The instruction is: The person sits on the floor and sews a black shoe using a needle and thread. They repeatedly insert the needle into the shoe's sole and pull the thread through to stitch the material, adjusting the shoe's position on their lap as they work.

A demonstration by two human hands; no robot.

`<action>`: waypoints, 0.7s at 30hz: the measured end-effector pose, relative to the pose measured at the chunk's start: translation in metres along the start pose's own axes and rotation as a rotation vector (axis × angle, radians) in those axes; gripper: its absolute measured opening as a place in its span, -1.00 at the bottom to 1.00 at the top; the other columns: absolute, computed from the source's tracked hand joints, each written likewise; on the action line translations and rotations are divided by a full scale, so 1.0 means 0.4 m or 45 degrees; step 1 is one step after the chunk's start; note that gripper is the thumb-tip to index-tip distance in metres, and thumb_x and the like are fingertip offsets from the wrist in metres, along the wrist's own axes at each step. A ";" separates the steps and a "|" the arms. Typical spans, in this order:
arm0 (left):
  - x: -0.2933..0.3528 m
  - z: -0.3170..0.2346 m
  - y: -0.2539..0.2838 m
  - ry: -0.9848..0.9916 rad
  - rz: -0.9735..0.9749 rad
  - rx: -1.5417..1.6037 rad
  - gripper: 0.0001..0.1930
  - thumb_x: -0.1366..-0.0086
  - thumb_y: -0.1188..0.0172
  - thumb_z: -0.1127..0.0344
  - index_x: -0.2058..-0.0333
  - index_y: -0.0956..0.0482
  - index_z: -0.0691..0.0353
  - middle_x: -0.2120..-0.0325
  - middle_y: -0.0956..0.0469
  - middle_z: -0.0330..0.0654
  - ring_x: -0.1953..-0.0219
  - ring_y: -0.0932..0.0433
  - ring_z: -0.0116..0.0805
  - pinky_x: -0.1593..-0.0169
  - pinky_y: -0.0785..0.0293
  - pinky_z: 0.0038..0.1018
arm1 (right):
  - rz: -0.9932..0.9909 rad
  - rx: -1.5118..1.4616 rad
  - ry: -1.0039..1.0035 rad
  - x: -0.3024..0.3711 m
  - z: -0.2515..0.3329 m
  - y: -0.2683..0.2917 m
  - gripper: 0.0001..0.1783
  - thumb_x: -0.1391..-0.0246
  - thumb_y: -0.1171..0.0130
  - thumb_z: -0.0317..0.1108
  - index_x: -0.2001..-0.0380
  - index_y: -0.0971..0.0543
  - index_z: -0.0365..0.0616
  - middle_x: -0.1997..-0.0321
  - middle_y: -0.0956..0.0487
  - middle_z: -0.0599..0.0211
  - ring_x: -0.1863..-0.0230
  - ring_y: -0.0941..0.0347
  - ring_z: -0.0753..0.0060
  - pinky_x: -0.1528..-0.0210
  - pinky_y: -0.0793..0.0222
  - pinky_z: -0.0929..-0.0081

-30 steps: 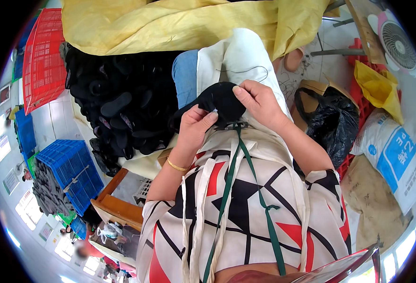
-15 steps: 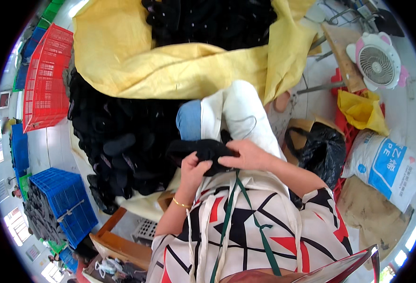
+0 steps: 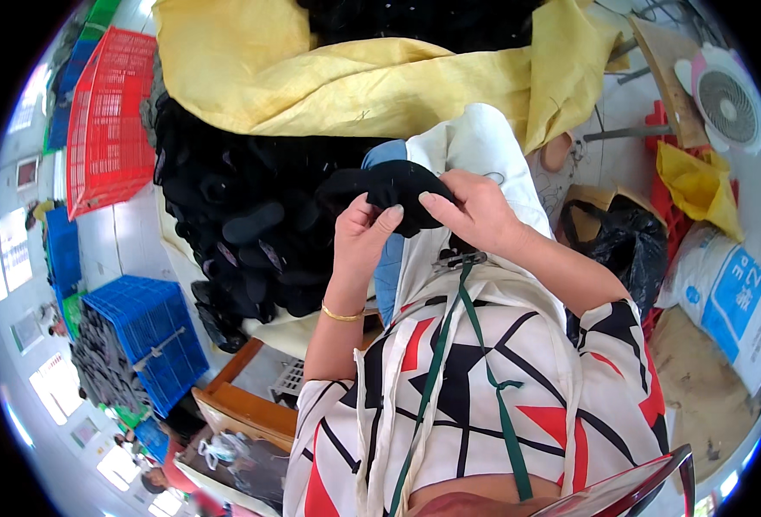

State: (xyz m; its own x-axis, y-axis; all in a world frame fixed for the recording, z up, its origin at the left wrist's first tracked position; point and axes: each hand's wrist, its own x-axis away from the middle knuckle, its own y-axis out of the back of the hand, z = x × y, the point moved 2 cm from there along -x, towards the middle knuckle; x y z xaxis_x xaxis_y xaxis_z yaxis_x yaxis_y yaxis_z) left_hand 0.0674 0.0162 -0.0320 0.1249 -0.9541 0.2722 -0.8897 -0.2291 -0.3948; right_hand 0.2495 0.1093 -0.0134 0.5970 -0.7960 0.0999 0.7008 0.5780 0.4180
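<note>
Above my lap, both hands grip a soft black cloth piece [image 3: 411, 194]; its exact kind is hard to make out. My left hand [image 3: 365, 226] pinches its near left edge between thumb and fingers. My right hand [image 3: 475, 209] holds the right side, thumb on top and fingers partly hidden behind. A small dark metal tool [image 3: 460, 258] lies at my waist, at the end of a green ribbon [image 3: 436, 362] from my neck. Left of my knees is a large heap of black slipper-like pieces [image 3: 255, 222], some showing oval soles.
A yellow sheet [image 3: 380, 86] lies beyond my knees, with more black pieces past it. At left stand a red crate [image 3: 109, 129] and a blue crate [image 3: 152, 336] of grey pieces. At right are a black plastic bag [image 3: 626, 250], a white sack [image 3: 725, 297] and a fan [image 3: 725, 99].
Both hands have lifted the black cloth piece away from my waist, toward my knees. The metal tool at my waist now shows. The whole view has shifted a little.
</note>
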 end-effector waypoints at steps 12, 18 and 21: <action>-0.140 0.041 -0.096 0.147 0.320 -0.021 -0.66 -0.32 -0.26 0.43 -0.05 -0.58 0.37 0.02 -0.65 -0.14 -0.02 -0.58 -0.37 -0.17 -0.43 -0.43 | -0.238 -0.580 -0.028 0.068 -0.145 0.098 -0.48 -0.33 -0.12 0.01 0.33 -0.58 -0.36 0.50 -0.51 0.20 0.43 -0.41 0.41 0.30 -0.41 0.39; -0.179 0.067 -0.172 0.183 0.360 -0.036 -0.66 -0.32 -0.28 0.42 -0.05 -0.59 0.35 0.03 -0.65 -0.14 0.03 -0.61 -0.35 -0.13 -0.47 -0.43 | -0.303 -0.662 -0.065 0.100 -0.208 0.147 -0.45 -0.32 -0.13 0.05 0.42 -0.53 -0.34 0.52 -0.47 0.26 0.45 -0.32 0.48 0.34 -0.37 0.41; -0.192 0.068 -0.205 0.254 0.340 -0.059 -0.70 -0.33 -0.26 0.43 -0.02 -0.60 0.33 0.12 -0.67 -0.22 0.14 -0.60 -0.43 0.01 -0.51 -0.48 | -0.276 -0.614 -0.077 0.104 -0.222 0.181 -0.45 -0.31 -0.13 0.05 0.44 -0.54 -0.33 0.57 -0.46 0.28 0.48 -0.31 0.50 0.37 -0.36 0.42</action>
State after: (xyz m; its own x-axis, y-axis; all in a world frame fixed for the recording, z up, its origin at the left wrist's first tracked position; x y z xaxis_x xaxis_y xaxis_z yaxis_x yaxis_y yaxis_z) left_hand 0.1427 0.1029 -0.0444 -0.1998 -0.9215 0.3330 -0.8990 0.0372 -0.4364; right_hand 0.3596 0.1341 -0.0591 0.4046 -0.9072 0.1152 0.9142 0.4044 -0.0261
